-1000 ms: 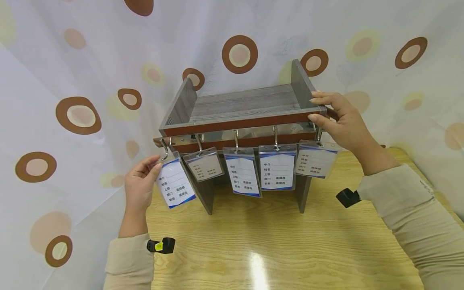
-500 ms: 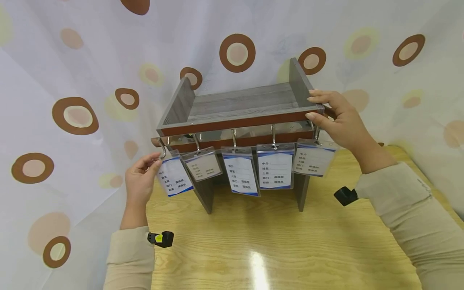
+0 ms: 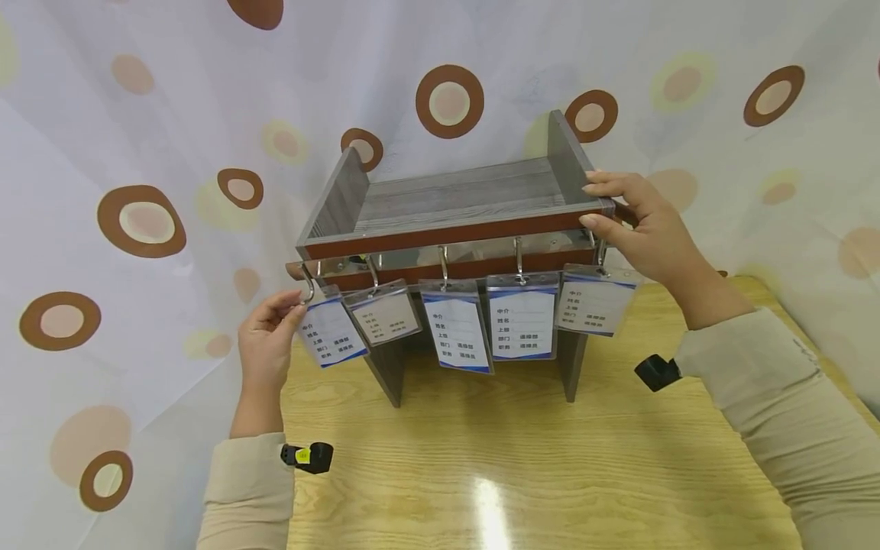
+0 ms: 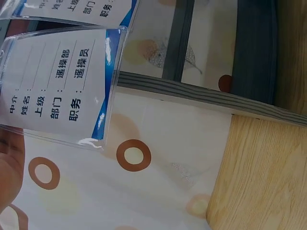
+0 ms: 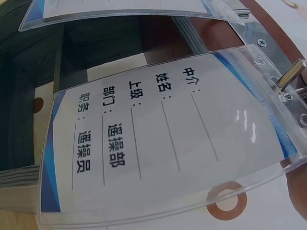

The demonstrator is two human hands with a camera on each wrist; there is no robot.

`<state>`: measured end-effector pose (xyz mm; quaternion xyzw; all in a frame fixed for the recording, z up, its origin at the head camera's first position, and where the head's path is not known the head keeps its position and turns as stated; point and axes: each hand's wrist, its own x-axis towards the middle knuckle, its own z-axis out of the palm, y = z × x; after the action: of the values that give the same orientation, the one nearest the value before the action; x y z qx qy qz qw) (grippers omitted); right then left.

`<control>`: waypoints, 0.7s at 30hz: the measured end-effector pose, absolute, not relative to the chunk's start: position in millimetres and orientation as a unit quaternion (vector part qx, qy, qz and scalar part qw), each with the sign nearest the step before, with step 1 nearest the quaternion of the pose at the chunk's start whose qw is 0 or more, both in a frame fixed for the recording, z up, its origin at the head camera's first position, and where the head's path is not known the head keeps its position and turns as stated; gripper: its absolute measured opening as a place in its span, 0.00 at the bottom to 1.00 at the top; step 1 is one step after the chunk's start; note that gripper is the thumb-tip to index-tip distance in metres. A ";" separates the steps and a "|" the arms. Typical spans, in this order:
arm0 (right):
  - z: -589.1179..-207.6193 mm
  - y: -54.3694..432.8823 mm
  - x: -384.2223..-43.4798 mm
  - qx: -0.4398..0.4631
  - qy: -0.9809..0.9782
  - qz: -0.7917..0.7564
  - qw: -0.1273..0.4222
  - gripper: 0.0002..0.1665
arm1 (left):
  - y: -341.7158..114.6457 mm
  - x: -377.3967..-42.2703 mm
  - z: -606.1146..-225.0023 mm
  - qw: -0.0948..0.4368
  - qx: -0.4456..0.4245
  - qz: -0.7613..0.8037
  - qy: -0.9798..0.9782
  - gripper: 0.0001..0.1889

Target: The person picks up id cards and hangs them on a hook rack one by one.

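In the head view my left hand (image 3: 265,340) pinches the top left corner of the leftmost badge holder (image 3: 333,333), right at the end hook (image 3: 307,283). This clear holder with its white and blue card fills the upper left of the left wrist view, part of the hand (image 4: 9,165) beside it. On the right, my right hand (image 3: 649,229) grips the front right corner of the grey wooden shelf (image 3: 467,191), thumb on the front edge and fingers over the side. Just below it hangs the rightmost badge holder (image 3: 596,302), large in the right wrist view.
Several badge holders hang in a row from a metal hook rail (image 3: 481,248) under the shelf's front, among them a middle badge holder (image 3: 457,328). The shelf stands on a light wooden table (image 3: 426,473) against a patterned curtain (image 3: 522,46).
The bottom of the leftmost badge holder has swung up and back, so its card looks shorter. My left hand keeps its pinch near the hook; the right hand stays on the shelf corner.
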<state>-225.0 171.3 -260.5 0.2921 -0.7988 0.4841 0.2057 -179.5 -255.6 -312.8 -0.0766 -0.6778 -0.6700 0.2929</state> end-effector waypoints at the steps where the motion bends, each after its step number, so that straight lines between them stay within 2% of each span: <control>1: -260.7 171.6 -225.0 0.292 -0.799 0.484 0.205 0.21 | -255.6 -179.6 -312.9 0.294 -0.080 -0.671 -0.676 0.13; 10: -259.1 172.6 -223.2 0.272 -0.810 0.476 0.206 0.23 | -257.9 -177.7 -312.1 0.295 -0.073 -0.668 -0.679 0.12; 21: -257.9 175.1 -219.1 0.281 -0.827 0.416 0.251 0.24 | -261.9 -170.0 -306.6 0.298 -0.078 -0.675 -0.671 0.10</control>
<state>-219.1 175.1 -257.9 0.2813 -0.8271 0.4165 0.2515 -170.0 -261.9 -306.6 -0.0777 -0.6709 -0.6747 0.2978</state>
